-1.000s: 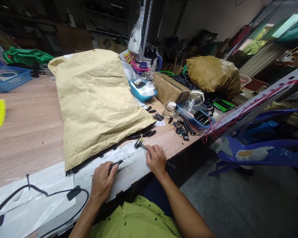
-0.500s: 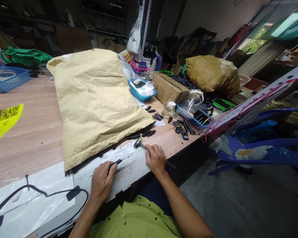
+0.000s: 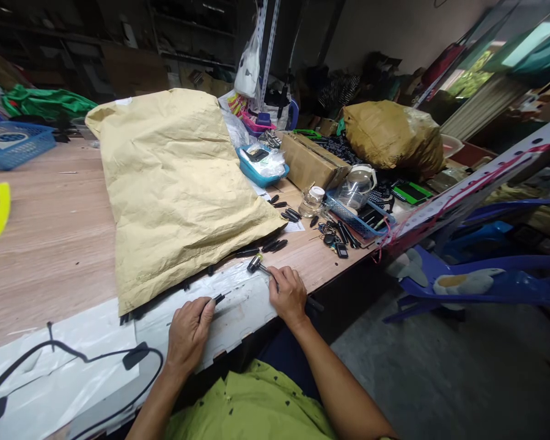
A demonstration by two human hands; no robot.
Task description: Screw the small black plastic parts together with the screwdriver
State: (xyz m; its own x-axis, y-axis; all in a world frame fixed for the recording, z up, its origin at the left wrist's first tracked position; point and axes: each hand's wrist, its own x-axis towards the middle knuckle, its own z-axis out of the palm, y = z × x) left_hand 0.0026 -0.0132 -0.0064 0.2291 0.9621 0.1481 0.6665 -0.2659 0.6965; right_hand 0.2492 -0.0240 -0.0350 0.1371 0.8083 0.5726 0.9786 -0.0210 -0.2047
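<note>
Near the table's front edge, my left hand point(image 3: 191, 333) is closed round a slim black piece with a thin metal tip point(image 3: 219, 299). Its tip points right, and most of it is hidden in the fingers. My right hand point(image 3: 288, 295) grips the handle of a small hammer point(image 3: 255, 264), whose metal head has a yellowish face. The hammer head lies low over the white sheet point(image 3: 238, 305), apart from the black piece. Just beyond both hands, several black pieces point(image 3: 275, 245) stick out along the edge of a large tan paper sack point(image 3: 187, 183).
To the right lie loose black parts point(image 3: 341, 249), a jar with a white lid point(image 3: 312, 201), a blue basket point(image 3: 362, 220) and a cardboard box point(image 3: 311, 160). A black cable point(image 3: 82, 357) loops at front left. A purple chair point(image 3: 462, 281) stands right of the table.
The yellow tag at the far left has shifted left, partly out of view. A striped garment in the dim background has changed position. Both hands and their holds look the same.
</note>
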